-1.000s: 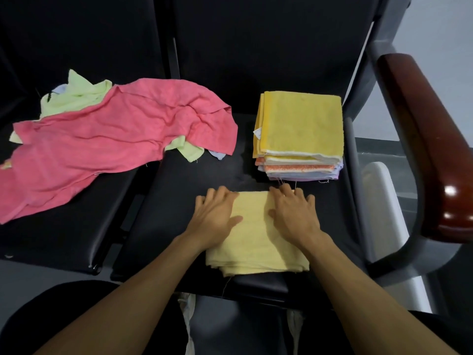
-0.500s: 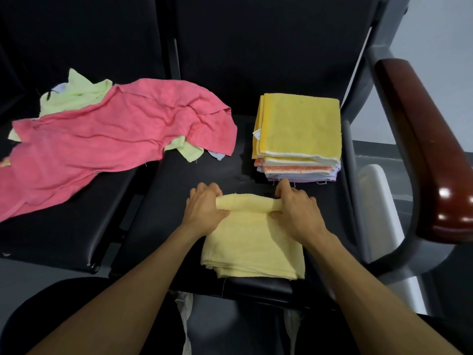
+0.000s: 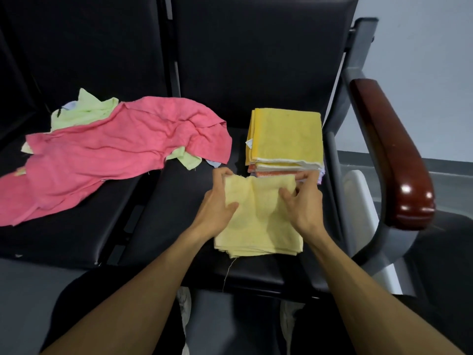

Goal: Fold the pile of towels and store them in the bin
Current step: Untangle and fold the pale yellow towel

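Note:
A pale yellow towel [image 3: 258, 221] lies folded on the black seat [image 3: 179, 201] in front of me. My left hand [image 3: 217, 203] grips its far left corner and my right hand [image 3: 304, 203] grips its far right corner, and the far edge is lifted off the seat. Just behind it stands a stack of folded towels [image 3: 285, 139] with a darker yellow one on top. To the left, a loose pink towel [image 3: 107, 155] sprawls over a light green one [image 3: 84, 111]. No bin is in view.
The seats are part of a row of black chairs. A dark red wooden armrest [image 3: 391, 155] on a grey metal frame [image 3: 358, 73] rises at the right. Grey floor lies below the seat's front edge.
Both hands lay flat on the pale yellow towel a second ago. They then took hold of its far edge and have raised it higher, toward me.

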Action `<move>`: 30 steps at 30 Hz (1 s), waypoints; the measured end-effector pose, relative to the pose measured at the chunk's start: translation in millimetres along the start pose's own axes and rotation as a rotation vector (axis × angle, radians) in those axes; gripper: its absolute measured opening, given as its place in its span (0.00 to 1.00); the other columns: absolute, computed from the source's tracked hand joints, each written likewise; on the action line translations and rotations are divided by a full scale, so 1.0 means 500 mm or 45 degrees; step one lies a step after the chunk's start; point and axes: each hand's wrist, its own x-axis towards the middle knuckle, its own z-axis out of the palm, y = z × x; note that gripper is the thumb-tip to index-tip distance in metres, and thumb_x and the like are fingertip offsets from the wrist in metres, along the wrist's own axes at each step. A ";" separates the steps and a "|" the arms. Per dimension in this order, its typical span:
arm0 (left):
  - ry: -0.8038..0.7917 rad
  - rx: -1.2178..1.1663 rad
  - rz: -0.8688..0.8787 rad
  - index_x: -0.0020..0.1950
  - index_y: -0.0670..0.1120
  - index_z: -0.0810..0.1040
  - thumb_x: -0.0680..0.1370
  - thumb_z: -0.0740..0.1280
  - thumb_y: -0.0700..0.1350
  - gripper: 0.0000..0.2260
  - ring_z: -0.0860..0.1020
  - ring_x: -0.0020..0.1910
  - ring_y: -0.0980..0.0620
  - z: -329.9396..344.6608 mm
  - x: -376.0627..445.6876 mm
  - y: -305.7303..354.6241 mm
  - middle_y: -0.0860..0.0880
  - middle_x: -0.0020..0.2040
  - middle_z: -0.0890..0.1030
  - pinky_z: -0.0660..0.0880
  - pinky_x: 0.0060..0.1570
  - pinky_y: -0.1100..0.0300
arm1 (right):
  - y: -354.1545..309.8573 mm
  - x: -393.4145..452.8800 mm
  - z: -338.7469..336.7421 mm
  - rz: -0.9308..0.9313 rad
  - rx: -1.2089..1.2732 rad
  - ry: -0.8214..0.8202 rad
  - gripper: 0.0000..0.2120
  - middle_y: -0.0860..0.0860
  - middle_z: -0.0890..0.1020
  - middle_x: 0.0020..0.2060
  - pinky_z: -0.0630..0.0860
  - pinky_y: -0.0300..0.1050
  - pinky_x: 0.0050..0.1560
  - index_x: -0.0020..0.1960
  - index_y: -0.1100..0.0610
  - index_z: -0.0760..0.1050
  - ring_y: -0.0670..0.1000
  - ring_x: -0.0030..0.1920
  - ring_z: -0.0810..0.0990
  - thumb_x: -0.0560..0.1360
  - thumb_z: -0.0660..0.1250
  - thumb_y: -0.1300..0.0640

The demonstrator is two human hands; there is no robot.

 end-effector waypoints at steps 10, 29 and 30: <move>0.125 -0.160 0.125 0.67 0.52 0.78 0.78 0.70 0.38 0.19 0.74 0.65 0.60 -0.050 0.064 0.105 0.64 0.60 0.76 0.70 0.69 0.59 | -0.080 0.052 -0.055 -0.255 0.016 -0.028 0.17 0.46 0.75 0.60 0.69 0.33 0.57 0.64 0.54 0.75 0.41 0.55 0.73 0.76 0.70 0.63; 0.165 0.463 0.184 0.75 0.50 0.70 0.83 0.63 0.53 0.20 0.61 0.73 0.44 0.007 0.376 0.133 0.49 0.79 0.57 0.64 0.72 0.47 | -0.081 0.342 -0.030 -0.359 -0.840 0.043 0.21 0.54 0.53 0.80 0.55 0.68 0.73 0.75 0.50 0.67 0.59 0.78 0.51 0.82 0.60 0.49; 0.167 0.417 0.192 0.76 0.51 0.68 0.83 0.62 0.53 0.21 0.60 0.75 0.45 0.010 0.387 0.137 0.50 0.80 0.56 0.63 0.73 0.46 | -0.082 0.349 -0.023 -0.386 -0.869 -0.019 0.23 0.53 0.51 0.80 0.54 0.69 0.73 0.76 0.48 0.64 0.58 0.79 0.48 0.83 0.57 0.45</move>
